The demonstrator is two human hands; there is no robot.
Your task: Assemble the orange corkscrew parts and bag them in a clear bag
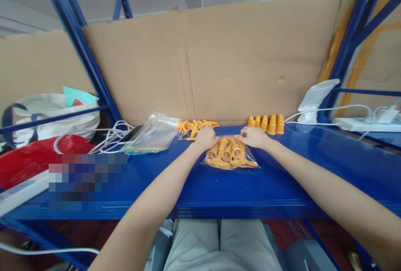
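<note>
A clear plastic bag (231, 163) filled with orange plastic pieces, some cup-shaped, lies on the blue shelf in front of me. At its far left corner my left hand (206, 137) is closed on the bag's edge. My right hand (253, 136) pinches the far right corner of the same bag. Behind my left hand is a pile of loose orange pieces (194, 125) with small dark chain-like bits beside it. Just beyond my right hand stand several orange cup-shaped pieces (272, 125) in rows.
Flat clear bags (153, 135) lie left of the orange pile, near tangled white cables (117, 137). A red bag (34, 158) is at far left. A cardboard sheet (219, 66) backs the blue shelf (219, 191). A white power strip (363, 124) sits at right.
</note>
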